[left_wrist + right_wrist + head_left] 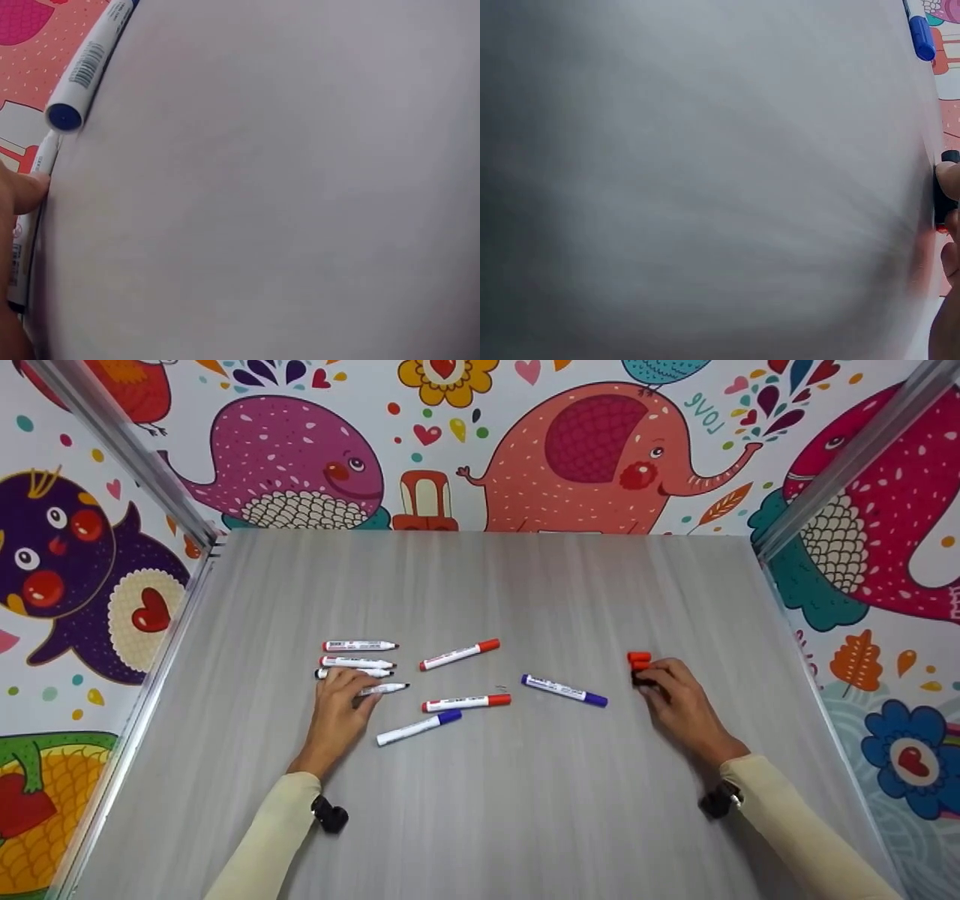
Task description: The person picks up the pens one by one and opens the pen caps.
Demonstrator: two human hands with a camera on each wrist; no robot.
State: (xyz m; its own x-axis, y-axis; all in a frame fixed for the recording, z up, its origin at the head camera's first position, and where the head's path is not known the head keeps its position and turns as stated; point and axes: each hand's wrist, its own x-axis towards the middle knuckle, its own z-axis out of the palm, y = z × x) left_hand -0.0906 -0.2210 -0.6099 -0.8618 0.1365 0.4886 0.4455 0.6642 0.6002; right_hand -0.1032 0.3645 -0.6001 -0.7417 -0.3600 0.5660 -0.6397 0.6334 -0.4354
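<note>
In the head view my left hand (334, 720) holds a white marker (390, 688) without a cap, its dark tip pointing right. The left wrist view shows my thumb on that marker (24, 251), which has a black end. Just above lie three more uncapped markers, the upper (360, 646) and middle (360, 662) with red ends, the lowest (375, 673) with a black end. Over at the right, my right hand (686, 712) pinches a black cap (943, 196) down at the tabletop. Red caps (639, 657) lie just beyond its fingertips.
Between the hands lie capped markers: a red one (459, 655), another red one (465, 703), a blue one (420, 728) and a second blue one (564, 691). The grey table (480, 825) is bordered by metal rails and walls with cartoon animals.
</note>
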